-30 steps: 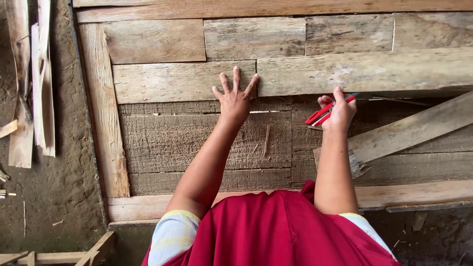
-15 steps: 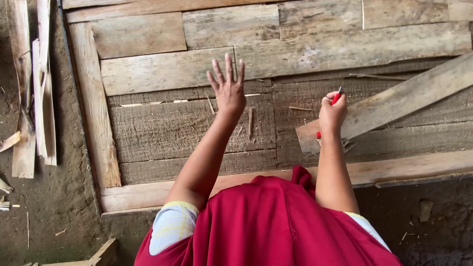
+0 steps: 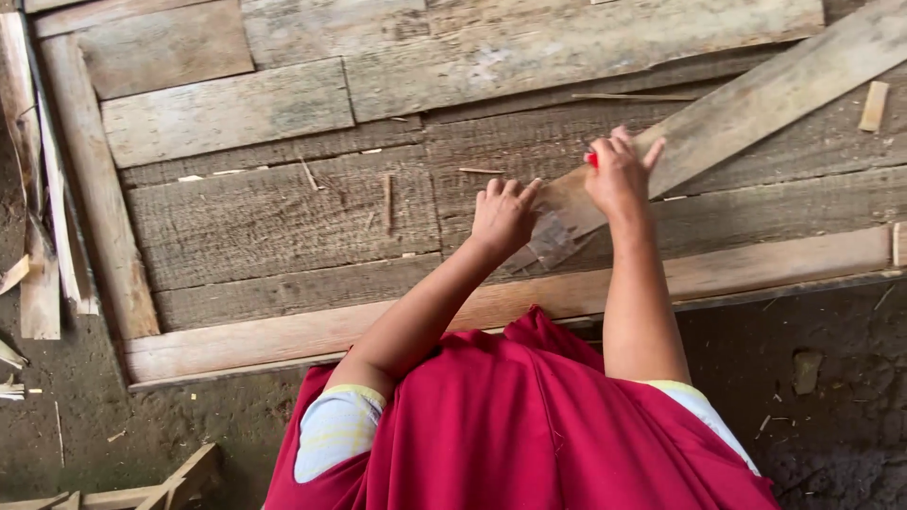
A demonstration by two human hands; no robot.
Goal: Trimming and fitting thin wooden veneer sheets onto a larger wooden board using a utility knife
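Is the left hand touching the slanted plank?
Touching. The head view shows the left hand with fingers curled, pressed on the lower end of the slanted plank, no gap between them.

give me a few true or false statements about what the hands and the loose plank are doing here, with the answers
1. The left hand rests on the near end of the slanted plank. True.
2. The right hand is empty. False: it holds a red pencil-like thing, mostly hidden by the fingers.
3. The slanted plank lies parallel to the boards of the wooden panel. False: it crosses them at an angle, rising toward the upper right.
4. Both hands are on the same plank. True.
5. The panel stands on a tiled floor. False: it lies on bare dirt ground.
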